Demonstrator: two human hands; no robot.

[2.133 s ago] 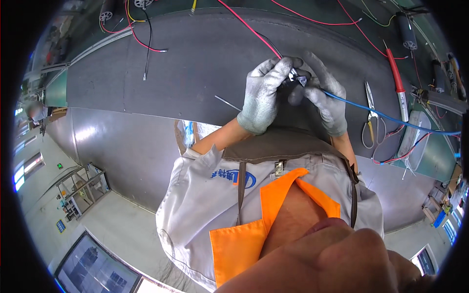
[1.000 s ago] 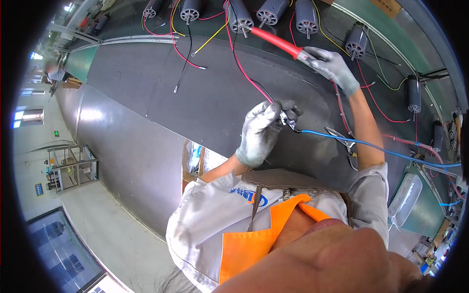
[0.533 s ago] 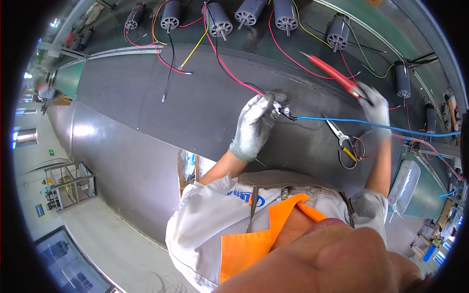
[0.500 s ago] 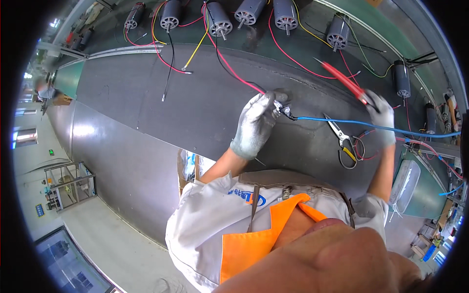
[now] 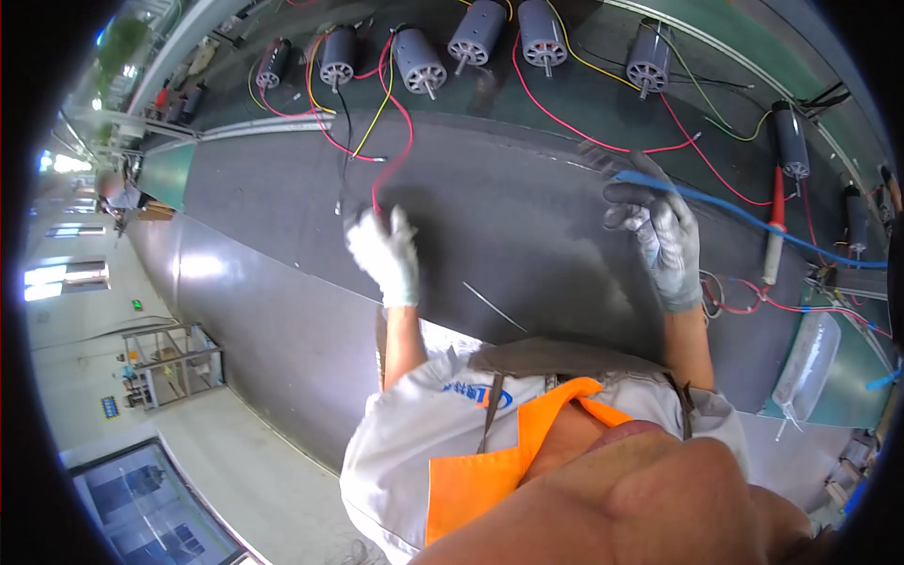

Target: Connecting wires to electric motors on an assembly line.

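My left hand, in a white glove, has its fingers closed at the end of a red wire that trails from a grey electric motor. Farther right my gloved right hand is raised above the dark worktop, its fingers partly curled. A blue cable crosses at its fingertips, with a blurred clip at the end. The smear hides whether the fingers grip the cable. A red test probe lies to the right. Beside my right wrist show the looped scissor handles; the blades are hidden.
Several other grey motors with loose red, yellow, green and black wires line the worktop's far side. A thin pale strip rests near the front edge. A clear plastic tray stands at right, with a metal-framed stand off to the left.
My left hand has moved left with the red wire. The blue cable's clip has come away from it and is now near my right hand. The test probe has left my right hand.
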